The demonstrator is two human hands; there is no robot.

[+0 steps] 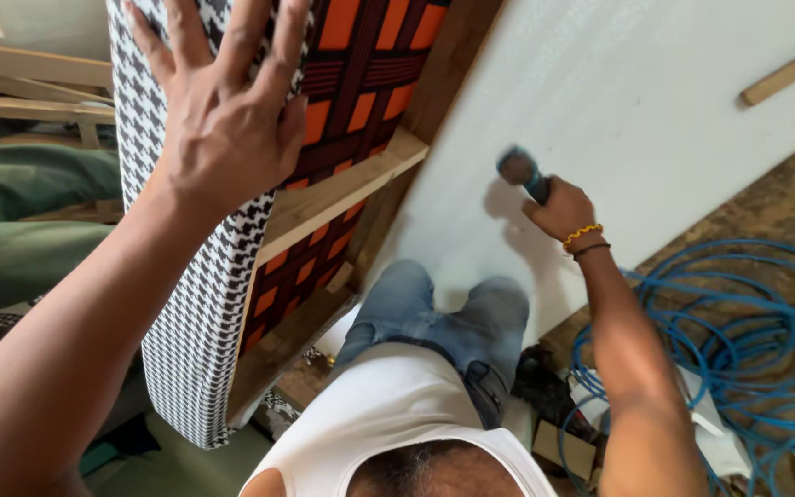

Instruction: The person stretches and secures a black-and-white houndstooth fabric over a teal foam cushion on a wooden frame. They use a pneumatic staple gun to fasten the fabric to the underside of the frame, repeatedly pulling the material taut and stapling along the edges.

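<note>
Left hand [223, 120], fingers spread, presses flat on a houndstooth cushion [181, 350] standing upright at left, its orange webbing [361, 64] and wood frame [333, 198] showing. Right hand [563, 210] is clamped around a blurred tool [522, 172] over a white board [655, 110]. Blue hose [738, 340] coils near right.

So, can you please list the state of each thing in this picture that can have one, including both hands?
left hand: open, fingers spread, flat against the houndstooth fabric
right hand: closed around a blurred tool
houndstooth upholstered panel: stood up, tilted, fabric wrapped over its edge
orange webbing: stretched across the wooden frame, woven
wooden frame: bare on the back side
blue air hose: loosely coiled on the floor
white foam sheet: lying flat
</note>
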